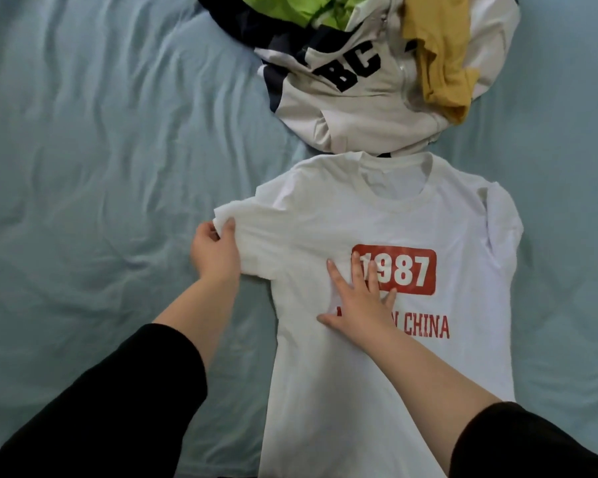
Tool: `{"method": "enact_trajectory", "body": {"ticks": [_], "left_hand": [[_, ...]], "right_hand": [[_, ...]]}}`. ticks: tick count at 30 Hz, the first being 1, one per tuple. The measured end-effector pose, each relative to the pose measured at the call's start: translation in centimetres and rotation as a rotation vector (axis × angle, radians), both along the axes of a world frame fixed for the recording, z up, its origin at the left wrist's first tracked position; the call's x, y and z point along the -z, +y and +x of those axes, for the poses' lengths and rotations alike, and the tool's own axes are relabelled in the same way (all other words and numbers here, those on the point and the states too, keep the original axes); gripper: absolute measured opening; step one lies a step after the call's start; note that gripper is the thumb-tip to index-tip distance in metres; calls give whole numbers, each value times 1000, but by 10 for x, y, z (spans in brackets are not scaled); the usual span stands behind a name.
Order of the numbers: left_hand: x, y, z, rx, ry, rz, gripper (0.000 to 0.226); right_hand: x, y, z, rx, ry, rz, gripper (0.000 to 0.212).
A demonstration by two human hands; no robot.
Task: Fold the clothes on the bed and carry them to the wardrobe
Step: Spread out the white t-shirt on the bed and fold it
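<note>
From my remote seat, two black sleeves enter at six o'clock and reach over a white cotton T-shirt printed in red with "1987" and "CHINA", which lies face up and spread on the pale blue bed sheet. My right hand lies flat on the chest of the shirt, fingers splayed apart and partly covering the red print, pinning the cloth and gripping nothing. My left hand, at nine o'clock from the print, has its fingers closed on the hem of the shirt's short sleeve, the thumb pinching the cloth and drawing it up off the sheet. The opposite sleeve, at three o'clock, looks already tucked inward along the shirt's side.

Farther off, at twelve o'clock, sits an unsorted heap just beyond the shirt's collar: a cream zip-up jacket with black letters "BC", a mustard-yellow garment draped over it, and a lime-green piece with a dark navy garment at the top edge.

By my reading the task is at an early stage: this first shirt is mid-fold, one sleeve in and one being brought over, with the body fold yet to come. The heap of at least four garments is unfolded, no finished stack is in view, and the wardrobe is out of sight, so all the carrying remains.
</note>
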State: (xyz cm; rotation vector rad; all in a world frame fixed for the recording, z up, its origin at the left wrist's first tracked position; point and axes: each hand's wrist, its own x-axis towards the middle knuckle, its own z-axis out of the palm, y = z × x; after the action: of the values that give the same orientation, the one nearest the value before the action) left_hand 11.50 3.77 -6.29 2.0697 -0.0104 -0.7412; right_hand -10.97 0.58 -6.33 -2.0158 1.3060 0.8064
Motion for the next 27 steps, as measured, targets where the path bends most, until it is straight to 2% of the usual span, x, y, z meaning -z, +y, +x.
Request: {"method": "enact_trajectory", "body": {"ticks": [1,3,6,8,11,14,16,21,23,25,27], "left_hand": [[0,4,9,59,-26,38,22],[3,10,19,141,44,66,18],[3,5,26,71,261,-2,27],[1,-2,33,57,312,-55,25],[-2,-5,48,105,175,-123,5],[0,7,56,212,55,-116,15],[5,15,57,237,71,-39,17],[2,-7,60,94,259,-15,37],[3,-13,58,102,169,-3,44],[4,-13,56,113,7,39,40],[4,-10,56,93,-59,49,39]], "right_hand": [[1,0,1,-2,7,1,104],[3,0,2,-3,19,-3,103],[6,1,3,-4,36,-4,104],[7,0,3,-11,43,-3,104],[6,0,3,-16,47,-4,106],[3,2,2,-9,47,-14,107],[2,4,2,-10,47,-21,107],[1,3,5,-6,64,-11,106],[2,3,5,-11,70,-11,106],[4,4,5,-19,72,-15,106],[5,3,5,-27,78,-18,106]]}}
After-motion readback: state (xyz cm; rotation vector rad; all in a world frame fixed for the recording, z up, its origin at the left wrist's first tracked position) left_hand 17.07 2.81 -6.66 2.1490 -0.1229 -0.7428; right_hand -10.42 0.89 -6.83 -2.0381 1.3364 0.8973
